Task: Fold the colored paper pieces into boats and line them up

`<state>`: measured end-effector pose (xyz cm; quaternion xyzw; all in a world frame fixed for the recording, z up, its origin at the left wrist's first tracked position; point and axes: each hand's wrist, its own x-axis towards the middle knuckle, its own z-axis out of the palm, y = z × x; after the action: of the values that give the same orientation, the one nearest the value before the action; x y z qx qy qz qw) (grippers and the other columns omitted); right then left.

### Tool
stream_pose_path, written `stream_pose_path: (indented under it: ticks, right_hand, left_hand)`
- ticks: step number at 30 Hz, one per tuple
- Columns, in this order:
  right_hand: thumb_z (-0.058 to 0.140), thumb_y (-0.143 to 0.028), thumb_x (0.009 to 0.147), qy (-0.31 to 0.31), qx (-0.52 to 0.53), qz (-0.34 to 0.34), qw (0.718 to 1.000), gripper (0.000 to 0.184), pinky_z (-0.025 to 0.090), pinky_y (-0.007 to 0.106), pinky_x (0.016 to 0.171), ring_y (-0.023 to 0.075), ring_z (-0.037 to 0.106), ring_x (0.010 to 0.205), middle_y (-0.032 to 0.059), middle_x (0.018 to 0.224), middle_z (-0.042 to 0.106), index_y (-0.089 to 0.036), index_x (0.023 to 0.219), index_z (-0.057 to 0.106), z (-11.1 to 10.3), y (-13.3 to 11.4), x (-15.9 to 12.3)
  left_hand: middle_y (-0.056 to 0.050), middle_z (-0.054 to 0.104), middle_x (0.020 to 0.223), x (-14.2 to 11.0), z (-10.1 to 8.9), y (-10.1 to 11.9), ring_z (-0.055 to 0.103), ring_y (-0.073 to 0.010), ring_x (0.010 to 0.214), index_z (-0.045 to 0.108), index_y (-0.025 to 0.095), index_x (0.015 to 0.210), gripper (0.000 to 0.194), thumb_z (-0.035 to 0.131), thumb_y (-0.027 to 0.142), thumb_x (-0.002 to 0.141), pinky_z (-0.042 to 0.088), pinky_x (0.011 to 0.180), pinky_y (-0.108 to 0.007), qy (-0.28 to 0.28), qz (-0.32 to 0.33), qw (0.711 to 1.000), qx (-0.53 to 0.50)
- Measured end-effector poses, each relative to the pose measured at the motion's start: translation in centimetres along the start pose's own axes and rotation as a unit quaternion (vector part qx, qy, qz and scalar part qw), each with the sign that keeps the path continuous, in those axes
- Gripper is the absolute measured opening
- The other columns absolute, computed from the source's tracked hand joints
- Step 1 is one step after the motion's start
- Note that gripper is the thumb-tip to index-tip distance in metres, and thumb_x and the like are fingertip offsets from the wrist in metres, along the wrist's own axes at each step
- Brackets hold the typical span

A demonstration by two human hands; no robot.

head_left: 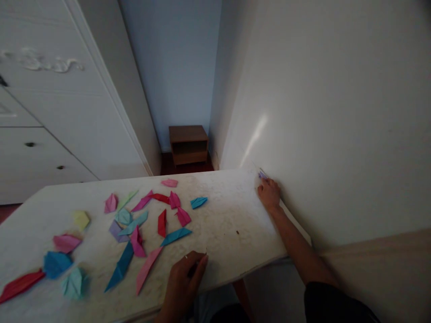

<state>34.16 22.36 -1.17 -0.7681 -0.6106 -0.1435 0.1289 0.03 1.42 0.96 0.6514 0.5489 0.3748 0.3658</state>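
Observation:
My left hand [184,280] is over the table's front edge, thumb and fingertips pressed together. A tiny dark tip shows at the fingertips, but I cannot make out what it is. At the far right, my right hand [269,195] reaches to the table's edge along the wall. Its fingers are curled at a small purple thing [261,175], partly covered, with a thin pale edge beside it. Closest to my left hand lie a blue folded paper strip [176,236] and a pink folded strip [148,270]. A blue folded paper piece [199,202] lies between the two hands, farther back.
Many folded paper pieces in red, pink, blue, green, yellow and purple are scattered over the left half of the white table [232,193]. A dark speck [237,232] lies toward the right. A white cabinet [67,112], a brown low stand [188,143] and a wall [336,125] surround it.

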Motion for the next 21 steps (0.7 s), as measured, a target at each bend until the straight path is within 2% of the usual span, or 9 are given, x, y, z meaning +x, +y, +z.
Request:
stream_pose_path:
  ticks: [4,8,11,13,15,17,21]
  right_hand:
    - [0.044,-0.021,0.087,0.018,0.017,0.003,1.0,0.043,0.038,0.037,0.086,0.0284,0.048,0.106,0.0176,0.124,0.053,-0.01,0.126,0.057,0.0,0.1,0.2]
    - [0.044,-0.017,0.083,0.049,0.07,-0.025,0.996,0.041,0.039,0.037,0.09,0.0276,0.05,0.105,0.0195,0.116,0.056,-0.006,0.12,0.059,-0.2,0.2,0.1]
    - [0.041,-0.015,0.084,0.093,0.166,-0.076,0.979,0.035,0.041,0.036,0.092,0.0252,0.053,0.102,0.0172,0.106,0.06,-0.008,0.111,0.063,-0.9,-1.5,-1.4]
    - [0.04,-0.018,0.088,0.092,0.256,-0.151,0.95,0.031,0.043,0.035,0.091,0.0224,0.056,0.098,0.0132,0.101,0.063,-0.012,0.107,0.064,-1.9,-3.9,-3.2]
    - [0.042,-0.021,0.09,0.056,0.334,-0.25,0.907,0.027,0.046,0.034,0.089,0.021,0.058,0.094,0.0105,0.097,0.064,-0.015,0.105,0.064,-3.0,-6.9,-5.4]
    - [0.043,-0.024,0.092,-0.007,0.391,-0.317,0.864,0.026,0.048,0.032,0.084,0.0192,0.059,0.09,0.0088,0.095,0.065,-0.017,0.104,0.065,-4.1,-9.8,-7.4]
    - [0.045,-0.028,0.094,-0.127,0.455,-0.359,0.805,0.026,0.049,0.029,0.076,0.0163,0.06,0.081,0.0075,0.093,0.066,-0.017,0.105,0.065,-5.0,-13.7,-9.7]
  left_hand:
    - [-0.006,0.065,0.072,0.1,0.0,-0.2,0.06,-0.0151,0.063,0.067,0.016,0.081,0.036,0.048,0.045,0.09,0.044,0.056,-0.022,-0.011,-0.04,0.999,-0.029]
    - [-0.005,0.063,0.069,0.1,0.0,-0.3,0.058,-0.0136,0.058,0.066,0.015,0.076,0.037,0.048,0.044,0.09,0.043,0.055,-0.022,-0.003,-0.044,0.998,-0.045]
    - [-0.005,0.063,0.069,0.1,0.1,-0.5,0.057,-0.0122,0.055,0.066,0.014,0.078,0.036,0.049,0.043,0.09,0.042,0.054,-0.022,0.007,-0.046,0.998,-0.049]
    - [-0.005,0.063,0.068,0.2,0.2,-0.6,0.057,-0.0111,0.053,0.065,0.013,0.077,0.036,0.049,0.043,0.09,0.041,0.053,-0.021,0.018,-0.052,0.997,-0.062]
    - [-0.004,0.063,0.067,0.3,0.3,-0.6,0.056,-0.0104,0.05,0.064,0.012,0.075,0.037,0.049,0.043,0.09,0.041,0.051,-0.02,0.03,-0.06,0.994,-0.082]
    - [-0.004,0.063,0.067,0.3,0.3,-0.6,0.057,-0.0102,0.049,0.064,0.012,0.074,0.037,0.049,0.042,0.09,0.041,0.049,-0.02,0.039,-0.065,0.992,-0.099]
    - [-0.003,0.062,0.066,0.1,0.3,-0.4,0.056,-0.0095,0.048,0.063,0.012,0.074,0.036,0.05,0.041,0.09,0.041,0.05,-0.02,0.048,-0.049,0.993,-0.097]
